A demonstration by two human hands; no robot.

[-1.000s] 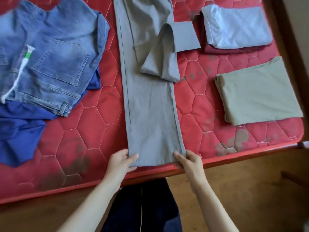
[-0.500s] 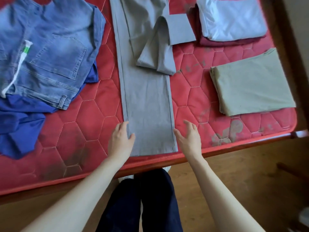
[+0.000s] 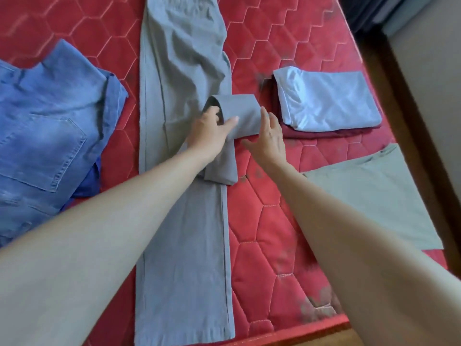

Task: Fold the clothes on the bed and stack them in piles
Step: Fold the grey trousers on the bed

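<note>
Grey trousers (image 3: 182, 221) lie lengthwise mid-bed (image 3: 262, 233), one leg twisted back at centre.
Left hand (image 3: 210, 131) pinches twisted leg (image 3: 237, 113); right hand (image 3: 270, 138) flat, fingers straight, touching it.
Risk: leg swings right, knocks white-on-maroon pile (image 3: 326, 101); flat leg drags askew.

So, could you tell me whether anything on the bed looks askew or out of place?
Yes: one leg of the grey trousers is doubled back and twisted sideways, not lying straight. The left hand grips it; the right hand hovers open beside it. The mattress has dark smudges.
</note>
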